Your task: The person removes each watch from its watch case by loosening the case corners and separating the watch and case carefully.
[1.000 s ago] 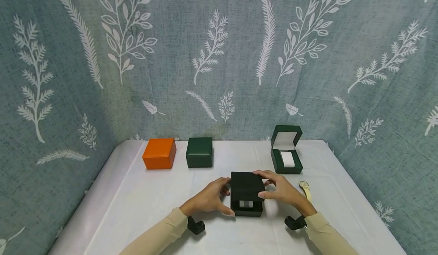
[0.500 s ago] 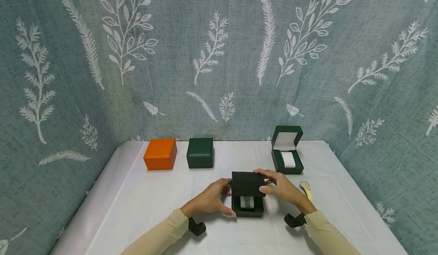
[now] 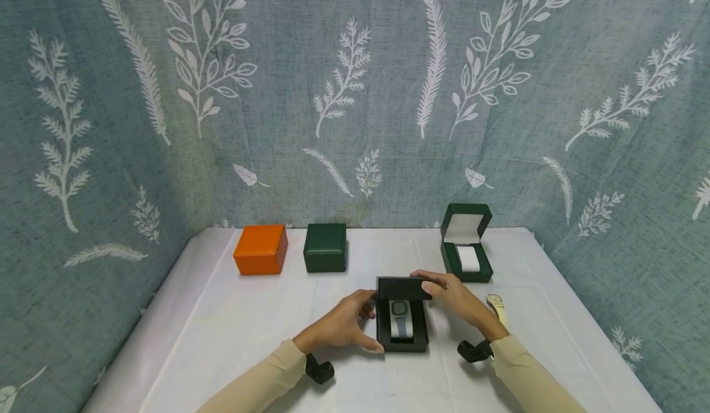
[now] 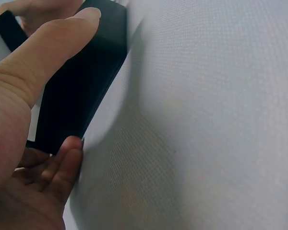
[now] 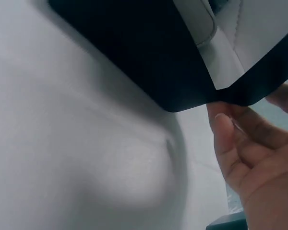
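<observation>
A black watch box (image 3: pixel 420 337) stands on the table with its lid (image 3: pixel 400 288) raised. Inside, a wristwatch (image 3: pixel 399 309) with a grey strap is wrapped around a pale cushion. My left hand (image 3: pixel 345 322) grips the base from the left, thumb at the front corner and fingers farther back along the side. In the left wrist view its thumb (image 4: pixel 53 45) lies across the dark box wall (image 4: pixel 81 91). At the upper right, my right hand (image 3: pixel 453 299) holds the lid's edge; the right wrist view shows its fingers (image 5: pixel 225 134) at the lid (image 5: pixel 266 79) near the hinge.
An orange box (image 3: pixel 261 249) and a closed green box (image 3: pixel 325 248) stand at the back left. Back right is an open green box (image 3: pixel 467 259) with a white cushion. A gold watch (image 3: pixel 495 305) lies beyond my right hand. Patterned curtains surround the white table (image 3: pixel 249 320).
My right hand has tilted the black box's lid farther up and back, uncovering the watch inside. The left hand has stayed at the box's left side.
</observation>
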